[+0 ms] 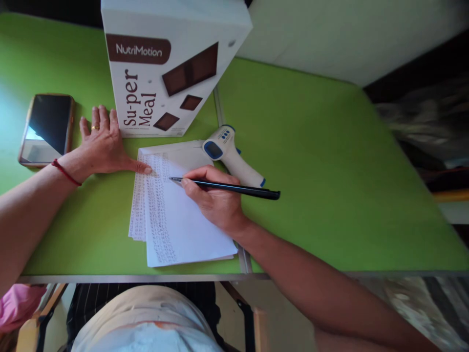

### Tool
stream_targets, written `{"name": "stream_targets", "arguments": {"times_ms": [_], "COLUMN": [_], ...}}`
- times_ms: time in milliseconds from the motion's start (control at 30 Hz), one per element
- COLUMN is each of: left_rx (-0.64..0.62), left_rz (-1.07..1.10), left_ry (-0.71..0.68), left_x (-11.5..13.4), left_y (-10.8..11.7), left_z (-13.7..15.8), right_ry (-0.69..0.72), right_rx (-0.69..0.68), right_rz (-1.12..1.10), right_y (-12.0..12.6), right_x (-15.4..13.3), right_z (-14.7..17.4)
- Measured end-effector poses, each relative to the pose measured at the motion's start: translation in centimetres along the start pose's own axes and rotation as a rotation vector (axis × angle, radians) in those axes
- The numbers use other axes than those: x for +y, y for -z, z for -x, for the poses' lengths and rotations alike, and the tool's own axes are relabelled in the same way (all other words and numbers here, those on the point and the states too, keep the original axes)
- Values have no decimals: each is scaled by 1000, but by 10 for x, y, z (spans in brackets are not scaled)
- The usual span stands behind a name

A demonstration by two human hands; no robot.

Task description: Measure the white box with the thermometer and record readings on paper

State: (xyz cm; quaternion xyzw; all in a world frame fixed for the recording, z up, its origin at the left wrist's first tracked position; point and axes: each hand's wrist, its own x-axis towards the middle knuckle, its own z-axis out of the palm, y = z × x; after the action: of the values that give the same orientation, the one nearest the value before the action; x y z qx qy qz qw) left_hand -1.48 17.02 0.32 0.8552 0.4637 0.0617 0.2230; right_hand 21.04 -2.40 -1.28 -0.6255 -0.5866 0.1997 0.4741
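Observation:
My right hand [219, 198] grips a black pen [238, 187], its tip touching or just above the top sheet of white paper [200, 230]. Columns of small handwriting run down the left part of that sheet. More written sheets [138, 210] stick out beneath it on the left. My left hand [104, 144] lies flat with its fingers stretched out on the table, the thumb resting on the paper's upper left. A white and blue infrared thermometer [232, 159] lies across the paper's upper right corner, partly behind my right hand.
A white NutriMotion box [146, 90] stands at the back, just beyond the paper. Left of my left hand lies a smartphone [47, 129], screen up. The green folding table [330, 171] has a seam near its middle. A wooden chair armrest [261, 327] shows below the front edge.

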Motion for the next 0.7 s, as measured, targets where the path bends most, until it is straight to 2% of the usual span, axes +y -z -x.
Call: {"name": "stream_targets", "arguments": {"times_ms": [100,267,367,467,567,633,700], "left_rx": [12,25,160,268,260,269,302], "left_rz": [-1,38,231,408,481,498,522], "left_ry": [2,54,-23,-163,-217,-203,-192], "left_x": [0,6,10,9,4,1,0], "left_y": [-2,4,11,16,14,11,7], "left_z": [0,2,-1,-10,-20,-24,-25], "right_ry": [82,378,483,522,540,521,439], "right_rx": [37,3,-55,-137,-166,-97,32], "right_rz": [26,257,455,631,735,779,838], "right_y": [4,24,35,37,39,45,55], "right_x": [-2,6,20,29,29,28,32], "right_z": [0,-9,-15,-18,-21,-25,-29]}}
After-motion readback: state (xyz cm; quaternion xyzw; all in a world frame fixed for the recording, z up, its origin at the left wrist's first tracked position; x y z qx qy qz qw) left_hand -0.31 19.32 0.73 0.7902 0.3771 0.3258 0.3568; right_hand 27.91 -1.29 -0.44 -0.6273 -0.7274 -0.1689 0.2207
